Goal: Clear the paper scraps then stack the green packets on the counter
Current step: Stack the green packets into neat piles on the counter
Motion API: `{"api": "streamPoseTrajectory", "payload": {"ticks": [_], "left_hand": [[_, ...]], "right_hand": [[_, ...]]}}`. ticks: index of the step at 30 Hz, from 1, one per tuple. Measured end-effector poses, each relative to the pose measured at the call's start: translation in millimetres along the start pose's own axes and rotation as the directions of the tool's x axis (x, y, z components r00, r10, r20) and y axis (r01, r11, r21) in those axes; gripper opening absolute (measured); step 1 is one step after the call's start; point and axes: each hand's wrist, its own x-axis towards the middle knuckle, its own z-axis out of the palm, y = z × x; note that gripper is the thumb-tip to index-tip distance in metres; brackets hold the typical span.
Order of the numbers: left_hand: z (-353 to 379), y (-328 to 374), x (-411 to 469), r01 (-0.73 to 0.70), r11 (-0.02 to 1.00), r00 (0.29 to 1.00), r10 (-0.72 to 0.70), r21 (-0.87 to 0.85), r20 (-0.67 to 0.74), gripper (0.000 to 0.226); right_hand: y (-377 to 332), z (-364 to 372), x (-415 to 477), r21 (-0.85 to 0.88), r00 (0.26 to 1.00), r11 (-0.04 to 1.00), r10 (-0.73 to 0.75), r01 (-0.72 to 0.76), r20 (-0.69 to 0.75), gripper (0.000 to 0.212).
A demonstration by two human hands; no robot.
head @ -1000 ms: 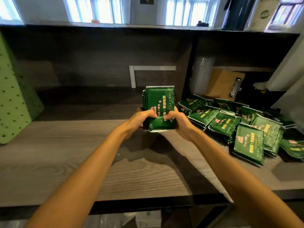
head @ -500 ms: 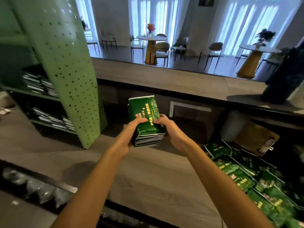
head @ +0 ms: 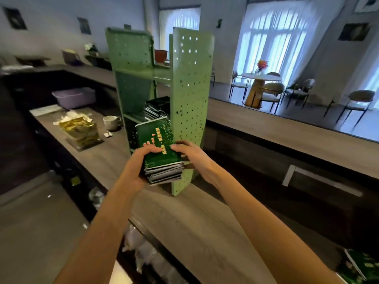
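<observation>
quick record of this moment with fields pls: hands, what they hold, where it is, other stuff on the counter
left hand: grips the stack of green packets on its left side
right hand: grips the same stack on its right side
stack position: held in front of the green perforated shelf, over the counter
in shelf: dark packets on a lower level
counter, left: gold packets, white cup, purple tub, small paper scrap
counter, far right: loose green packets

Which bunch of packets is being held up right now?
The green stack gripped between the left hand and right hand. The gold pile and the loose green packets at lower right lie on the counter.
</observation>
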Motion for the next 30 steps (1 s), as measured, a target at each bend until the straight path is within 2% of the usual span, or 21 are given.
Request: {"api": "streamPoseTrajectory", "payload": {"ticks": [3, 6, 8, 11, 13, 14, 17, 20, 23, 30], "left_hand": [[-35.5, 26.0, 26.6, -0.022, 0.997, 1.0, 0.022, -0.068, 0.005, 0.022], [-72.6, 57.4, 64.3, -0.059, 0.997, 0.998, 0.06, -0.046, 0.015, 0.02], [-95.0, 79.3, 91.2, -0.053, 0.999, 0.998, 0.053, 0.009, 0.017, 0.018], [-122.7, 112.0, 130.1, -0.027, 0.997, 0.999, 0.026, 0.071, 0.027, 0.015], [-134.5, 131.0, 153.4, 0.024, 0.993, 0.999, -0.029, 0.115, 0.042, 0.013], [-138.9, 139.7, 164.6, 0.049, 0.989, 0.997, -0.057, 0.137, 0.053, 0.012], [-145.9, 161.4, 198.2, 0.107, 0.967, 0.986, -0.133, 0.23, 0.098, 0.015], [-144.3, 176.1, 225.8, 0.134, 0.938, 0.972, -0.187, 0.32, 0.14, 0.018], [-137.3, 184.3, 248.9, 0.131, 0.921, 0.964, -0.204, 0.366, 0.169, 0.015], [-120.7, 183.6, 297.9, 0.157, 0.88, 0.93, -0.285, 0.449, 0.232, 0.023]], "right_hand": [[-12.1, 21.5, 33.7, 0.019, 0.999, 0.999, -0.033, 0.034, -0.015, 0.029], [-25.6, 47.5, 80.0, 0.018, 0.989, 0.995, -0.091, 0.093, -0.113, 0.022], [-33.2, 62.4, 113.0, -0.19, 0.951, 0.967, -0.213, 0.172, -0.223, 0.02], [-42.8, 80.9, 153.0, -0.482, 0.832, 0.847, -0.423, 0.223, -0.358, 0.021], [-46.8, 87.3, 173.9, -0.619, 0.757, 0.757, -0.526, 0.21, -0.387, 0.021], [-48.0, 89.1, 183.8, -0.706, 0.745, 0.687, -0.559, 0.171, -0.364, 0.024], [-49.3, 91.5, 206.7, -0.897, 0.808, 0.441, -0.526, -0.009, -0.267, 0.043], [-50.3, 91.3, 220.3, -0.938, 0.855, 0.315, -0.437, -0.147, -0.281, 0.06], [-51.0, 90.9, 228.7, -0.938, 0.876, 0.269, -0.371, -0.217, -0.309, 0.063], [-51.6, 87.1, 232.5, -0.924, 0.849, 0.234, -0.375, -0.302, -0.372, 0.06]]}}
